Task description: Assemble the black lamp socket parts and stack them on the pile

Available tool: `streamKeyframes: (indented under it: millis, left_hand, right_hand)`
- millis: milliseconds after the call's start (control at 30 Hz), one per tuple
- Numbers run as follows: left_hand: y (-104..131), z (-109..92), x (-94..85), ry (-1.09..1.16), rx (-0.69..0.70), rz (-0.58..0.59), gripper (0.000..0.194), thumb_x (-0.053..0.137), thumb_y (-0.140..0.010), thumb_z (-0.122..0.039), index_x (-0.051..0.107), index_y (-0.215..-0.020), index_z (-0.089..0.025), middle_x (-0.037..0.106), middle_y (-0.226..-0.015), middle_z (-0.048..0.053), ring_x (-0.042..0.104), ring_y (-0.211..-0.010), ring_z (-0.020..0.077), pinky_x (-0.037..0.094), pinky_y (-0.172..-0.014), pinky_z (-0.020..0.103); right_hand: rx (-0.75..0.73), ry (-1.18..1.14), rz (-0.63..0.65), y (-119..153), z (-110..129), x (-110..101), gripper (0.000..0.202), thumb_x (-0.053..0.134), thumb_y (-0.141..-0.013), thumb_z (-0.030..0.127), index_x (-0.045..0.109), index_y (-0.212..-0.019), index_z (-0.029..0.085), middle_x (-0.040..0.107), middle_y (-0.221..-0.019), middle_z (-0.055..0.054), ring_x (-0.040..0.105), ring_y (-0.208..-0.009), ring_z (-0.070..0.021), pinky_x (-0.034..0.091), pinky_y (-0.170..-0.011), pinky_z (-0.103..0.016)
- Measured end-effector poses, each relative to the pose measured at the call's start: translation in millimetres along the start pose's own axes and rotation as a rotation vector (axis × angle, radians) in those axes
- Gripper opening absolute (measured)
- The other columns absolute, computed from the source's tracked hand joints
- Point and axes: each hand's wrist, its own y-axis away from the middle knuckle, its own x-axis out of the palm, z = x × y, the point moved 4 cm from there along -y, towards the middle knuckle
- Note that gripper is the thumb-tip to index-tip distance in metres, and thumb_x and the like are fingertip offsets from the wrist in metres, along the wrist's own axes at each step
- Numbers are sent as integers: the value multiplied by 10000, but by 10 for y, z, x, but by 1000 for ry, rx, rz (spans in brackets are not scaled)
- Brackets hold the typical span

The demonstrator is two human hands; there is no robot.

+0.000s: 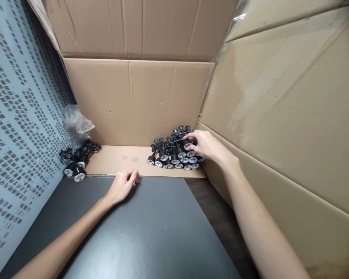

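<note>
A stacked pile of small black parts (175,155), with stems and round ends that have white faces, lies at the back right. My right hand (206,147) is at the top of this pile, with its thumb and fingers closed round one black part (187,145). My left hand (124,185) rests at the far edge of the dark grey mat (139,224). Its fingers are loosely curled in, and I see nothing in them. It is apart from the pile.
Cardboard panels (139,100) stand at the back and right. A printed blue-white sheet (23,116) rises on the left. More black parts (77,161) lie in the left corner, below a clear plastic bag (78,119). A cardboard strip (119,159) runs along the back.
</note>
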Motion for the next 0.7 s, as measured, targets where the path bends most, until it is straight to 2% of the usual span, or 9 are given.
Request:
streamKeyframes:
  millis: [133,233,400,700]
  left_hand:
    - [-7,1,1,0,2,-4,515,329,-946,-511,663,-781,-157,658,-658,25,608,-602,165,474,-648,275]
    - [-9,2,7,-4,7,2,520,326,-948,-514,660,-774,-156,660,-665,26,611,-608,165,470,-648,272]
    - [-3,6,10,-5,-2,7,535,319,-944,-535,657,-777,-156,660,-672,29,610,-617,168,469,-655,277]
    - [-8,-3,2,-14,-6,9,534,313,-940,-538,656,-777,-161,662,-672,29,608,-619,172,470,-656,281]
  right_hand:
    - [25,-57,-158,27,-91,-196,322,708,-808,240,703,-1130,232,697,-1112,-84,651,-1016,-258,492,-923,-380]
    - [59,-71,-208,60,-148,-292,336,715,-802,241,698,-1137,224,694,-1118,-93,647,-1033,-264,499,-929,-390]
    - [143,-65,-146,72,-191,-228,342,712,-802,231,690,-1143,211,712,-1094,-100,660,-1028,-269,526,-873,-376]
    - [172,-93,-75,33,-323,-99,344,666,-842,236,669,-1183,195,722,-1120,-112,666,-1065,-267,511,-924,-383]
